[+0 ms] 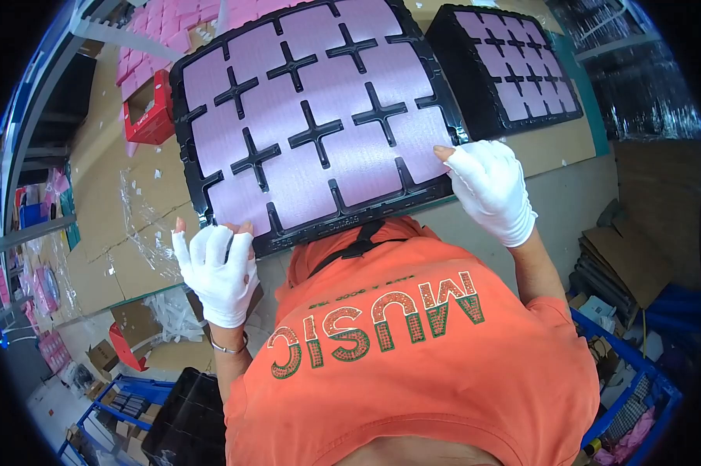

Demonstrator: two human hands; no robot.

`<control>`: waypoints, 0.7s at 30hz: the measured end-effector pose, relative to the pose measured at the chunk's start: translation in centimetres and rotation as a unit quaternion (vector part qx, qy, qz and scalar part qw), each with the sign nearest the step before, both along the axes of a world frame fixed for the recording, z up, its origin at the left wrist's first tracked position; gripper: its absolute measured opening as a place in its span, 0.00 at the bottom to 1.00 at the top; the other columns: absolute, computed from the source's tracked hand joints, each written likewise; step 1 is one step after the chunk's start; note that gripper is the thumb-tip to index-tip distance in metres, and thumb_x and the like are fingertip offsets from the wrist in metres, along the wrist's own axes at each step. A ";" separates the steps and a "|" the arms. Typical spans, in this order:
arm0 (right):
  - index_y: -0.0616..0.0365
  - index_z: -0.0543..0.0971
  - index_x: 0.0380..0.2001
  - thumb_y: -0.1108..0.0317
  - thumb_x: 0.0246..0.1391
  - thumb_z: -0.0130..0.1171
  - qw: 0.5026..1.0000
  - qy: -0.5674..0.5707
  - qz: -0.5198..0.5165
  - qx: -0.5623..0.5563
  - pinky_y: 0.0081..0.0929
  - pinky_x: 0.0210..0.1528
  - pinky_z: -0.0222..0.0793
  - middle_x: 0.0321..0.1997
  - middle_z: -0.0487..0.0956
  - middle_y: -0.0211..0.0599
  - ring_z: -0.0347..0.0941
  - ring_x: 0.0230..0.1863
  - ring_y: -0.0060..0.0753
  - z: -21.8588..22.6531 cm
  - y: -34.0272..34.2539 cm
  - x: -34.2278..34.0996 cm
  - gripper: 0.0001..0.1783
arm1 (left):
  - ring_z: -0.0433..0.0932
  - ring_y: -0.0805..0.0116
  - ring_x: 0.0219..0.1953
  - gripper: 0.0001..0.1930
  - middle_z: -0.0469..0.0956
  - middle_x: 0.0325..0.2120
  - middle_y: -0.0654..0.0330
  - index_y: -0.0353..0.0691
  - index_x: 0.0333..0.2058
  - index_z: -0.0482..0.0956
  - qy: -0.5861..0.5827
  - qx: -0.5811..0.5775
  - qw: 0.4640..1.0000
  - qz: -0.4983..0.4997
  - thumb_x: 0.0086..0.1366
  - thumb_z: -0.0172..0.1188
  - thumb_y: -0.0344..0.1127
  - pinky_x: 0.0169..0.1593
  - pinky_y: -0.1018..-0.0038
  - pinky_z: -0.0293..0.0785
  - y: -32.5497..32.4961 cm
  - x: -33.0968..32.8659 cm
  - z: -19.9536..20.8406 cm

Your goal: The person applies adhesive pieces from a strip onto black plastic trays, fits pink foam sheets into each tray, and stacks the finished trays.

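In front of me, a large black plastic tray (317, 133) with cross-shaped dividers is slightly tilted in view, its pockets covered by lilac foam sheets (284, 186). My left hand (217, 272), in a white glove with bare fingertips, is closed at the near left corner of the tray. At the near right corner, my right hand (490, 186), gloved the same way, grips the rim with its thumb on top and its other fingers folded. The underside of the tray and what lies beneath the foam are hidden.
A deep stack of similar black trays (514, 70) stands at the right on the cardboard-covered table (102, 233). Beyond the left side lie a red open box (150, 109) and many pink packets (152, 39). Blue-framed carts (638, 365) with scraps stand behind me at both sides.
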State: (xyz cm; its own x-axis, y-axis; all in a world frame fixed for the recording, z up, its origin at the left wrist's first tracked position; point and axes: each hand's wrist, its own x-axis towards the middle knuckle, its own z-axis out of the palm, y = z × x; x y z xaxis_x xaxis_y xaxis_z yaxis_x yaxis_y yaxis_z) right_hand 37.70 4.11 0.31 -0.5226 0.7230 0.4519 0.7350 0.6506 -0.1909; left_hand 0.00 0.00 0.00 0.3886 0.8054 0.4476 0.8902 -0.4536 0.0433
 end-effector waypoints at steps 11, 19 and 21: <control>0.51 0.80 0.34 0.54 0.45 0.68 0.992 -0.076 0.010 -0.100 0.33 0.33 0.60 0.30 0.75 0.31 0.70 0.29 0.35 4.3 0.2 -0.3 0.16 | 0.74 0.58 0.41 0.24 0.74 0.37 0.61 0.44 0.35 0.81 0.048 -0.068 0.996 -0.042 0.59 0.58 0.62 0.64 0.45 0.57 0.4 -0.4 2.3; 0.54 0.78 0.41 0.72 0.44 0.60 0.986 -0.155 0.053 0.010 0.36 0.52 0.70 0.42 0.77 0.34 0.74 0.47 0.39 3.4 2.2 -1.3 0.16 | 0.73 0.46 0.53 0.45 0.75 0.49 0.50 0.34 0.41 0.79 0.037 -0.118 0.986 -0.111 0.60 0.37 0.76 0.60 0.48 0.63 3.0 -0.6 2.9; 0.54 0.78 0.40 0.73 0.45 0.57 0.982 -0.141 0.120 -0.025 0.35 0.53 0.70 0.44 0.77 0.34 0.74 0.48 0.39 2.3 3.2 -1.6 0.15 | 0.72 0.47 0.55 0.43 0.75 0.49 0.51 0.34 0.40 0.80 0.068 -0.149 0.977 -0.135 0.59 0.41 0.74 0.59 0.50 0.65 3.9 -0.3 2.1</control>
